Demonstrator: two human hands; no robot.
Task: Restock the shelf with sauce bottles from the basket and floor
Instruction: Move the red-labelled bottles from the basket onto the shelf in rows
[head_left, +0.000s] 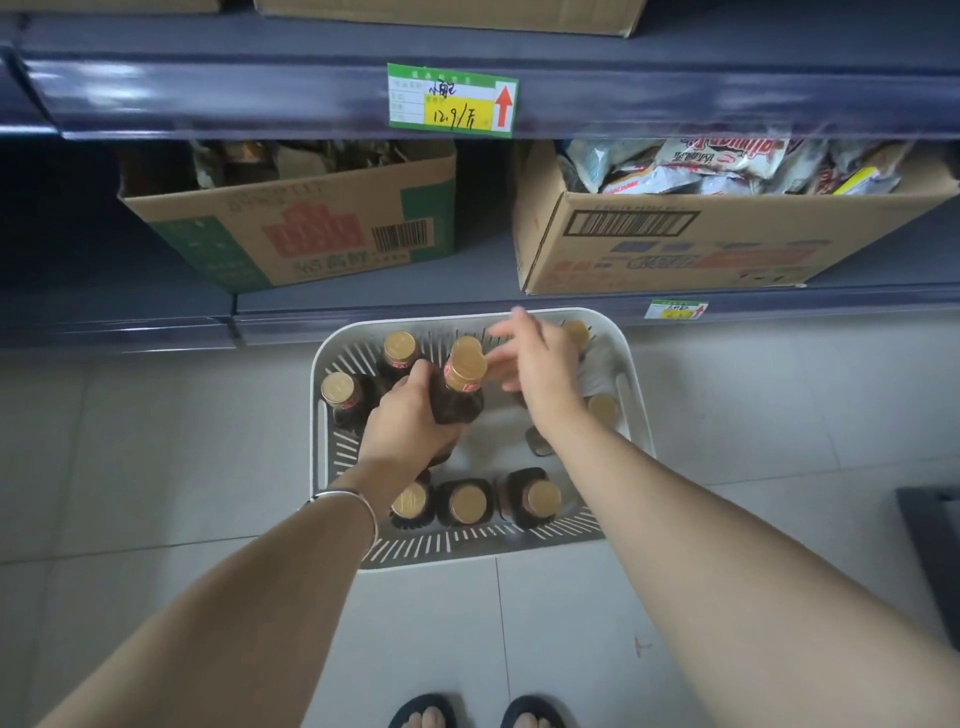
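A white slotted basket stands on the tiled floor in front of the low shelf. Several dark sauce bottles with gold caps stand in it, such as one at the near edge. My left hand grips the body of one dark sauce bottle, raised above the others. My right hand hovers over the far right of the basket with fingers spread, holding nothing. More gold caps show beside it.
On the low shelf stand two open cardboard boxes, one at the left and one with snack packets at the right. An upper shelf rail carries a green price tag. My sandalled feet are at the bottom edge.
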